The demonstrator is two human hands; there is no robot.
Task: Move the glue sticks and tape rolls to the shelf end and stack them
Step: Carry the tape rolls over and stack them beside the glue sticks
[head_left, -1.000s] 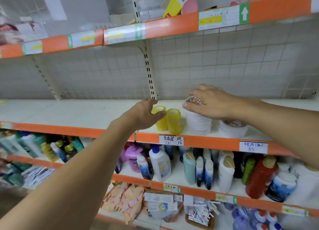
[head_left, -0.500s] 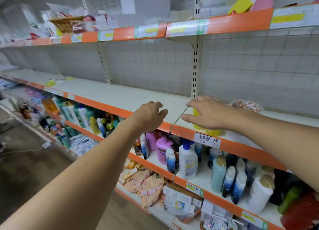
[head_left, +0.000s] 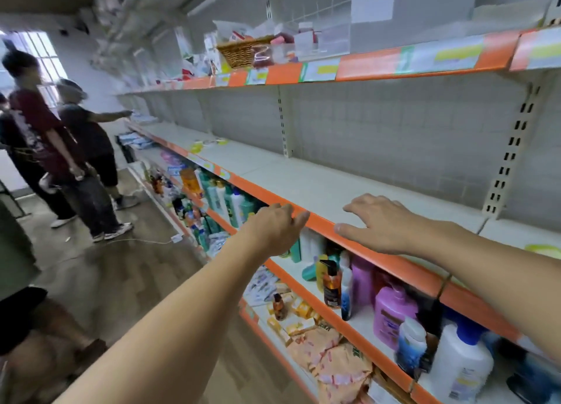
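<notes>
My view has swung left along the aisle. A second ago I faced the yellow rolls and white tape stacks square on, my right hand on top of a stack; now they are nearly out of frame. Only a sliver of one yellow roll [head_left: 543,248] shows at the far right edge, on the middle shelf [head_left: 303,179].

Left hand [head_left: 274,229]: empty, fingers loosely curled, fingertips at the orange shelf lip [head_left: 379,253]. Whether they touch it, I cannot tell.

Right hand [head_left: 378,223]: empty, fingers spread and fairly straight, palm down over the front of the shelf board. It has let go of the stack it covered before.

So neither hand carries anything. The long run of shelf reaches away to the left, with a few small yellow items [head_left: 209,144] lying far down it, too blurred to name. Other people [head_left: 60,148] stand at that far end.

My reading: I am sighting the destination, not transporting yet. Nothing is moved or stacked; the goods sit behind my right arm, and I would have to reach back for them.
</notes>
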